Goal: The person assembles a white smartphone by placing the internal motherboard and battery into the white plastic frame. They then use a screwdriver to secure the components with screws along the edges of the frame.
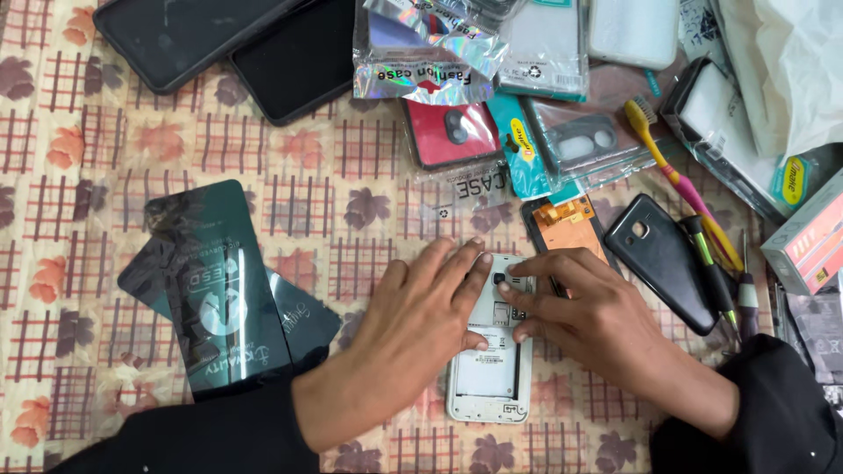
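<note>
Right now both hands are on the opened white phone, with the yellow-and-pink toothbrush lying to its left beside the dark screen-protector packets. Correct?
Not quite. The head view shows both hands, left hand and right hand, on the white phone, but the toothbrush lies to its right, by the screwdrivers. The dark packets are on the left.

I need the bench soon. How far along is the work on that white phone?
Done: the white phone lies face down with its back off and its battery bay empty; a dark back cover lies to its right. In hand: the left hand steadies it while the right hand presses at the card slots. Left: the back is not yet closed.
</note>
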